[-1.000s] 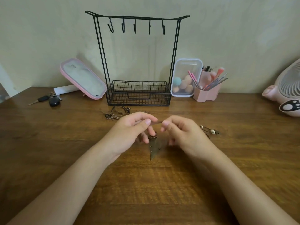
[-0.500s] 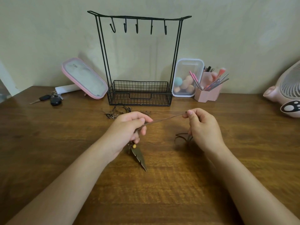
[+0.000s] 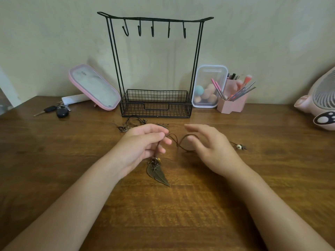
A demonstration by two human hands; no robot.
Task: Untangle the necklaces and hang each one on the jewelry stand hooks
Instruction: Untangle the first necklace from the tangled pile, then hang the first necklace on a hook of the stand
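Left hand (image 3: 143, 144) pinches the leaf-pendant necklace (image 3: 158, 173) cord, right hand (image 3: 213, 149) fingers spread, holding nothing; slack loop between them could cinch into a knot if yanked.

Space beneath the 5 hooks (image 3: 152, 31) stands open; tangled necklaces (image 3: 126, 126) (just before the basket (image 3: 155, 111)) obstruct.

Head-worn view; forward-down, close over table (image 3: 54, 160)
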